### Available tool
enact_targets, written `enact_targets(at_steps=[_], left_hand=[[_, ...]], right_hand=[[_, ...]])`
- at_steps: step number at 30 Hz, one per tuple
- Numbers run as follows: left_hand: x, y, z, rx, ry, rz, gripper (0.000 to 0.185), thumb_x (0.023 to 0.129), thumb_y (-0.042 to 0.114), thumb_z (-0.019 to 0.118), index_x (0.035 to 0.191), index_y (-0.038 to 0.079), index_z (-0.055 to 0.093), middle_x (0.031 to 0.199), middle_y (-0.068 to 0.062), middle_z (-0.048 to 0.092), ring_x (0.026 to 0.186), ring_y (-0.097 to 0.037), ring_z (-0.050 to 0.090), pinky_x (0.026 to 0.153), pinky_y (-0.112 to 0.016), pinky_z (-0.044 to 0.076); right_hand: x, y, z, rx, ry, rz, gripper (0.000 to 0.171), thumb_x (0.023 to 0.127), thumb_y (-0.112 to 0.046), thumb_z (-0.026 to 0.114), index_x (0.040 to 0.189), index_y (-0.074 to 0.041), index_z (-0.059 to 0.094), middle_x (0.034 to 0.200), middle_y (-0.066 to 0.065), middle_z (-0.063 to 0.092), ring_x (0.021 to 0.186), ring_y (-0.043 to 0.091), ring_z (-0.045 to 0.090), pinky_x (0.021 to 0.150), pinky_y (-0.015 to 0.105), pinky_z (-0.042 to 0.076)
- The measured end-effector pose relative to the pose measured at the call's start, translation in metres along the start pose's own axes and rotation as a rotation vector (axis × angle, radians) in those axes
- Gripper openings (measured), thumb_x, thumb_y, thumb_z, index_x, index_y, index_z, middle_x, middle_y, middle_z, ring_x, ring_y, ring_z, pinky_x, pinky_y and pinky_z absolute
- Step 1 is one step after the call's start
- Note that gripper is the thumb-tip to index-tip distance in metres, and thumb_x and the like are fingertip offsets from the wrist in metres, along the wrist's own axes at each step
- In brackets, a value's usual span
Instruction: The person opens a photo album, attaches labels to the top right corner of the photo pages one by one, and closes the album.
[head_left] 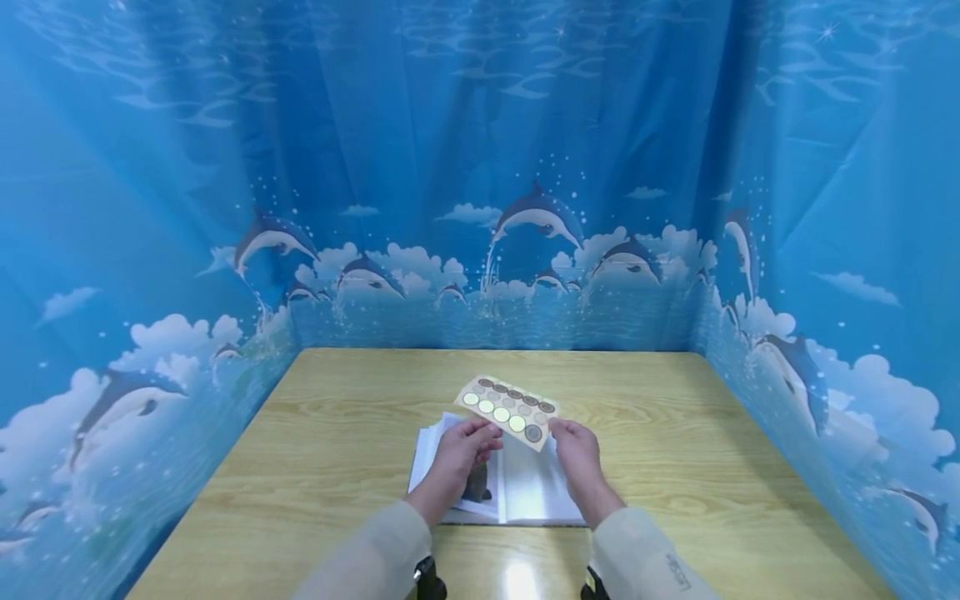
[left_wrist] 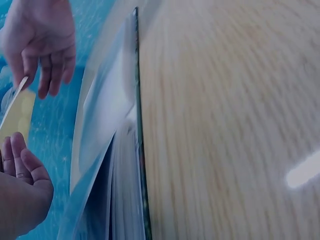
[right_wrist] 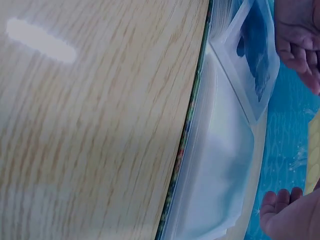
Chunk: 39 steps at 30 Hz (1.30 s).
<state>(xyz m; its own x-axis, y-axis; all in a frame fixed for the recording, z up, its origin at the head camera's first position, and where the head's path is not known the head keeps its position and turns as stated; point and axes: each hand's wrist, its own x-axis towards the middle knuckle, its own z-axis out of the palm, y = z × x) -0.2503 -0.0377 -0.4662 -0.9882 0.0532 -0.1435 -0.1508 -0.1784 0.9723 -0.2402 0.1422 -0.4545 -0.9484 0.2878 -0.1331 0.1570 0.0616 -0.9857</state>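
Above an open album (head_left: 528,483), both hands hold a cream sheet (head_left: 510,408) with rows of round stickers, some pale yellow and some brown. My left hand (head_left: 461,458) grips the sheet's near edge toward its left side. At the right end, my right hand (head_left: 577,454) pinches the corner between thumb and fingers, as the left wrist view also shows. The sheet is tilted, its right end lower in the head view. The album's left page has a dark picture (head_left: 477,483), partly covered by my left hand. Clear sleeves (right_wrist: 215,165) fill the right side.
The album rests on a wood-grain table (head_left: 300,467), close to its near side. A blue curtain (head_left: 420,167) printed with dolphins and clouds surrounds the table at the back and both sides. Light glares off the tabletop near me.
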Motion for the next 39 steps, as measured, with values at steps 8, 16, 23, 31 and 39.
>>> enact_targets(at_steps=[8,16,23,31,39], left_hand=[[-0.005,-0.010,0.018,0.030,-0.012,0.039,0.017,0.093,0.013,0.068,0.102,-0.001,0.068,0.088,-0.002,0.073,0.076,-0.012,0.067,0.079,-0.036,0.055],[-0.005,-0.009,0.018,0.005,0.021,0.026,0.016,0.092,0.008,0.065,0.101,-0.005,0.065,0.083,-0.004,0.072,0.071,-0.012,0.067,0.078,-0.036,0.057],[-0.004,-0.008,0.016,0.010,0.035,0.019,0.014,0.094,0.009,0.065,0.100,-0.004,0.065,0.082,-0.005,0.073,0.068,-0.011,0.067,0.073,-0.032,0.055],[-0.003,-0.008,0.016,0.039,0.039,0.019,0.014,0.094,0.011,0.064,0.102,-0.001,0.066,0.085,-0.007,0.074,0.073,-0.012,0.069,0.074,-0.033,0.054],[-0.004,-0.008,0.017,0.042,0.003,0.054,0.014,0.094,0.011,0.063,0.099,-0.002,0.066,0.089,-0.012,0.075,0.077,-0.013,0.070,0.066,-0.024,0.050]], right_hand=[[-0.006,0.001,0.009,-0.010,0.006,-0.029,0.040,0.101,-0.023,0.053,0.121,0.011,0.059,0.121,0.027,0.059,0.116,0.042,0.052,0.100,0.055,0.042],[-0.006,0.008,0.008,-0.172,0.049,-0.133,0.037,0.099,-0.025,0.059,0.119,0.005,0.064,0.116,0.021,0.065,0.107,0.034,0.059,0.093,0.048,0.049],[-0.009,0.013,0.004,-0.592,0.102,-0.651,0.027,0.089,-0.017,0.073,0.112,-0.002,0.071,0.114,0.015,0.067,0.108,0.035,0.061,0.095,0.054,0.046],[-0.013,0.014,0.007,-0.838,0.107,-0.982,0.019,0.085,-0.025,0.079,0.101,-0.015,0.077,0.104,0.002,0.070,0.103,0.027,0.062,0.092,0.052,0.045],[-0.016,0.011,0.013,-0.885,0.067,-0.898,0.024,0.087,-0.033,0.076,0.104,-0.017,0.076,0.100,-0.001,0.073,0.098,0.022,0.064,0.091,0.046,0.045]])
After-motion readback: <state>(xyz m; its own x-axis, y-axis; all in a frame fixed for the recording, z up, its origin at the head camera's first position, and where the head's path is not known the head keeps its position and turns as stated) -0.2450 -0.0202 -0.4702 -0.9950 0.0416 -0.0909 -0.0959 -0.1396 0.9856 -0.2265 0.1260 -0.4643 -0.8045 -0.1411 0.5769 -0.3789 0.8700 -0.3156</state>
